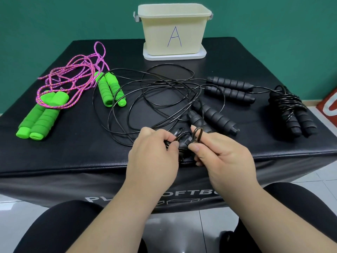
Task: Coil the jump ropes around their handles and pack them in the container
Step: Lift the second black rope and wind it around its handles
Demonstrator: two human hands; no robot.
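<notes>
— Why are the hands curled so close together?
— The left hand (pixel 153 154) pinches the black handles (pixel 183 145) between them; the right hand (pixel 222 157) pinches cord (pixel 198 134) looped over its forefinger, probably to hold the wrap taut; the container (pixel 174 31) stands well beyond both.

Container (pixel 174 31) stands behind the ropes (pixel 155 95) on the box (pixel 54 152).

Four green handles (pixel 109 88), six black handles (pixel 229 83) lying unheld, one container (pixel 155 33), one lid (pixel 175 57) beneath it.
</notes>
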